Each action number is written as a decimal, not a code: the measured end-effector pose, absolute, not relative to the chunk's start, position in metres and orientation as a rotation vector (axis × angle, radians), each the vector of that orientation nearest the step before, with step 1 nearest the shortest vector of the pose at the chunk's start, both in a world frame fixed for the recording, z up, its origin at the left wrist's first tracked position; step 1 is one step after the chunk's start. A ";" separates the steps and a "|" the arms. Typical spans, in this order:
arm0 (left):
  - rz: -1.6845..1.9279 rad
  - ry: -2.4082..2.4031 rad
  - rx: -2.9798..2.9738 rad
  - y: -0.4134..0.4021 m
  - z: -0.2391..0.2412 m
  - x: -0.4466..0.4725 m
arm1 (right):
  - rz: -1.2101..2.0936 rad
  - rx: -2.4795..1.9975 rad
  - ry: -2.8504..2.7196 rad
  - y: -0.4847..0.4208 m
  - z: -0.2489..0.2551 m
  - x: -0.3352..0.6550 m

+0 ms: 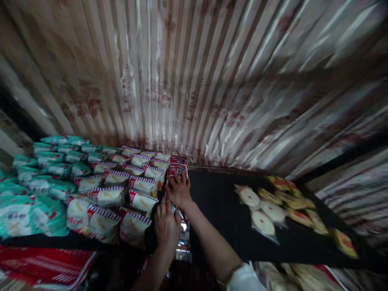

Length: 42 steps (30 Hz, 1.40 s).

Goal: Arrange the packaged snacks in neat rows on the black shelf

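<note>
My right hand (pixel 179 189) reaches forward and lies with fingers spread on a small red packet (pixel 178 165) at the back of a dark shelf (pixel 218 210). My left hand (pixel 166 227) sits nearer to me, its fingers curled over a shiny clear-wrapped packet (pixel 183 238). Both hands are just right of rows of white packets with red-and-blue striped edges (pixel 133 190).
Green-and-white packets (pixel 39 190) fill the shelf's left end. Round white cakes in clear wrap (pixel 257 210) and yellow-red packets (pixel 297 206) lie to the right. A corrugated metal wall (pixel 194 81) rises behind. A red printed bag (pixel 45 264) sits at the lower left.
</note>
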<state>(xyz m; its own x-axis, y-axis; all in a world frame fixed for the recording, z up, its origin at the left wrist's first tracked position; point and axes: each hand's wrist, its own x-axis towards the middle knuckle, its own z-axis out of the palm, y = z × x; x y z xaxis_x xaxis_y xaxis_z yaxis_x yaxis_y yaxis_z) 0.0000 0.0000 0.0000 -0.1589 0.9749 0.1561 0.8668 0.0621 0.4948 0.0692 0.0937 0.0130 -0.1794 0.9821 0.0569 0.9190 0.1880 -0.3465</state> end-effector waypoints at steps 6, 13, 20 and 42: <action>0.699 2.112 1.898 0.000 -0.001 -0.001 | 0.367 -1.874 -2.162 0.096 0.008 0.069; 0.701 2.125 1.892 0.002 -0.002 -0.002 | 0.359 -1.916 -2.163 0.099 0.013 0.066; 0.724 2.103 1.909 -0.001 -0.003 -0.004 | 0.278 -1.921 -2.190 0.096 0.026 0.068; 0.659 1.697 1.767 -0.175 -0.074 -0.033 | 0.918 -1.889 -1.795 -0.158 -0.073 0.093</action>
